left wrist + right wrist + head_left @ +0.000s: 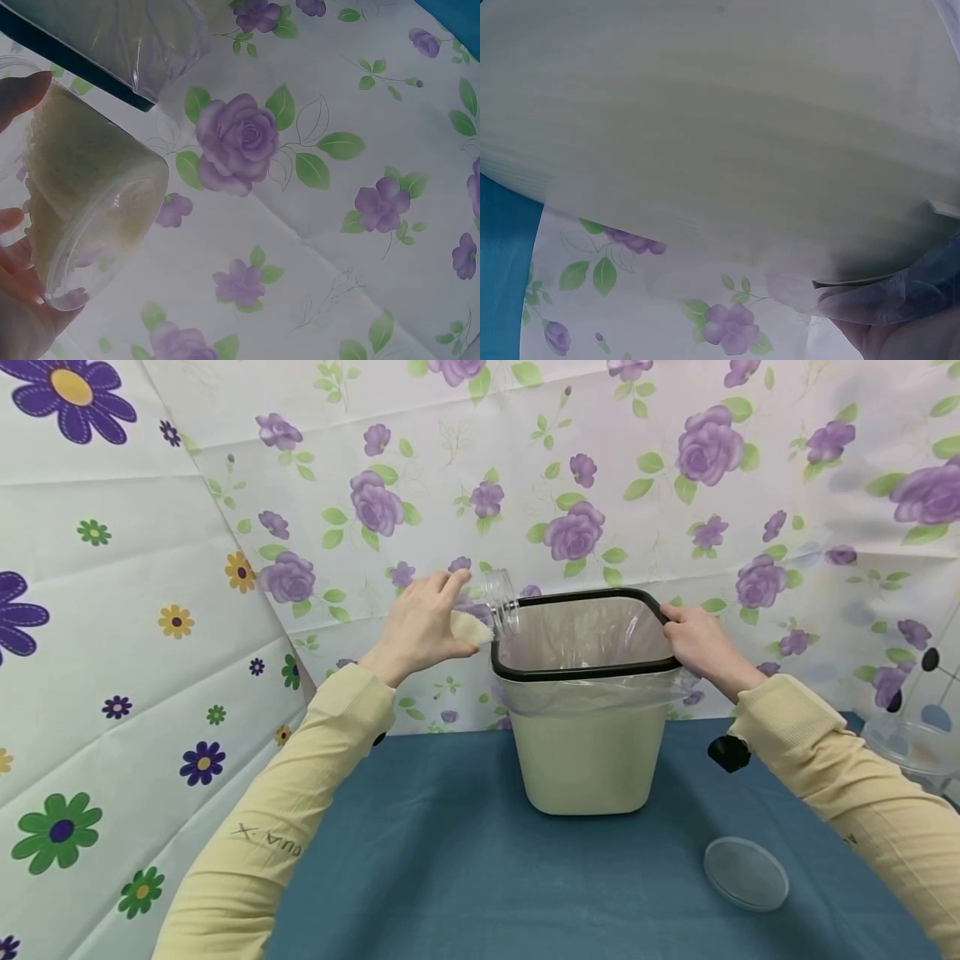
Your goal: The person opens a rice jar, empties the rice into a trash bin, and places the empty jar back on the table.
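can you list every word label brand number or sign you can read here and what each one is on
"X": the large mark in the dark handwriting on the pale yellow fabric left sleeve; the letters beside it are too unclear to read
Pale yellow fabric right sleeve: one small dark mark, too small to read
No other readable text

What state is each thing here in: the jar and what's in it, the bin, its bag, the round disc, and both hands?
Clear jar: uncovered, tipped sideways, mouth toward the bin
Pale contents: inside the jar, toward its base
Bin: standing, open-topped
Bag: lining the bin, edge hanging outside
Clear disc: lying flat
Left hand: holding the jar
Right hand: gripping the bin's rim
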`<action>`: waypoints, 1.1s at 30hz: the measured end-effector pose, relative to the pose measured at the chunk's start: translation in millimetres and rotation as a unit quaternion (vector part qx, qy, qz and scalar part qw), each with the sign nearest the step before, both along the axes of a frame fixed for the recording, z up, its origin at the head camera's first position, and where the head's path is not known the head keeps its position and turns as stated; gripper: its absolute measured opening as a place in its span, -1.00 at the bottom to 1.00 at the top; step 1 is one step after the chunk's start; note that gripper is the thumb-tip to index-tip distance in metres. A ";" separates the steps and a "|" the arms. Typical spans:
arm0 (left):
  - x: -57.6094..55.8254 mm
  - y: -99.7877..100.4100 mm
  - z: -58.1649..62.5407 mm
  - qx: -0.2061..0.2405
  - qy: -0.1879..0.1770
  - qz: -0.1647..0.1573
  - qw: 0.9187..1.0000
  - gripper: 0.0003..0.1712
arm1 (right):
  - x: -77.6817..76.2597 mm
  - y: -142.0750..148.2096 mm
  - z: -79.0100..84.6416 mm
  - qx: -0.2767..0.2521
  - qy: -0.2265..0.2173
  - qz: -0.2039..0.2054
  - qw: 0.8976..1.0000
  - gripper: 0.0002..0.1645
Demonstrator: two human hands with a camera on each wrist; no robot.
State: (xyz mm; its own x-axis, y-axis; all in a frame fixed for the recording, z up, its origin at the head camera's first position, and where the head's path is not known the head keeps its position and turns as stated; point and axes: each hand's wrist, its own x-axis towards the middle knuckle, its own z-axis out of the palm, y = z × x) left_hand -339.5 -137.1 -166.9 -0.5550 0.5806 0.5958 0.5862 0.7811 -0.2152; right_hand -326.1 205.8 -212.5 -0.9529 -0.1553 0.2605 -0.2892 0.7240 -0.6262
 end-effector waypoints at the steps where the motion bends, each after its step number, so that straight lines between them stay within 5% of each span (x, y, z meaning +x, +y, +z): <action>1: -0.1 0.2 0.1 -0.001 0.001 -0.002 1.000 0.04 | -0.1 -0.2 0.1 0.000 0.000 0.000 1.000 -0.43; 33: -0.2 7.1 6.8 -0.055 0.027 -0.004 0.998 0.03 | 0.8 0.7 -0.6 0.002 0.010 0.001 1.000 -0.44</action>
